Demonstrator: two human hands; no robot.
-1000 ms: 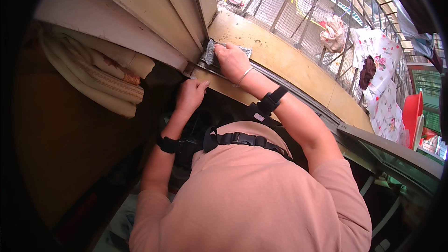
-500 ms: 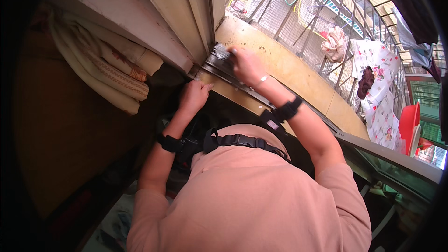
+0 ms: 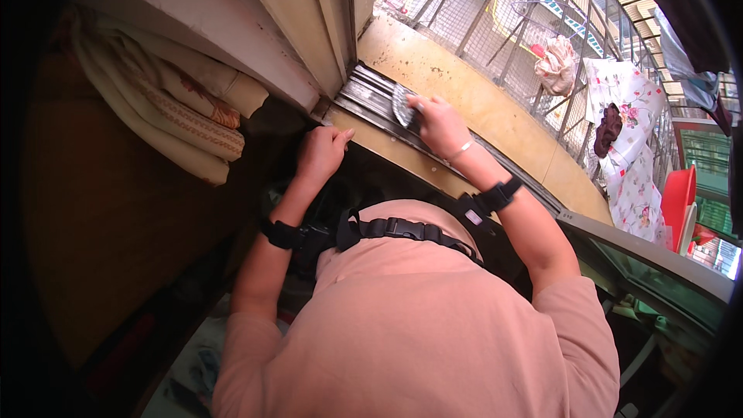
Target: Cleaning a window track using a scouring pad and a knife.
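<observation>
My right hand (image 3: 443, 130) grips a small grey-white brush (image 3: 402, 105), its head pressed into the metal window track (image 3: 365, 93). Parallel grooves of the track run from the window frame down to the right. Closed, my left hand (image 3: 322, 150) rests by the inner edge of the tan sill (image 3: 371, 137), its thumb over that edge. Whatever its curled fingers hold, if anything, is hidden.
At upper left stands the pale window frame (image 3: 298, 11), with a bundled cream curtain (image 3: 166, 104) beside it. Beyond the track lies a yellowish outer ledge (image 3: 464, 81), then a metal grille (image 3: 472, 19) with hanging laundry. A sliding window panel (image 3: 650, 251) is at right.
My right hand has drawn the brush down and to the right along the track, away from the frame corner, uncovering the grooves there. My left hand has barely moved.
</observation>
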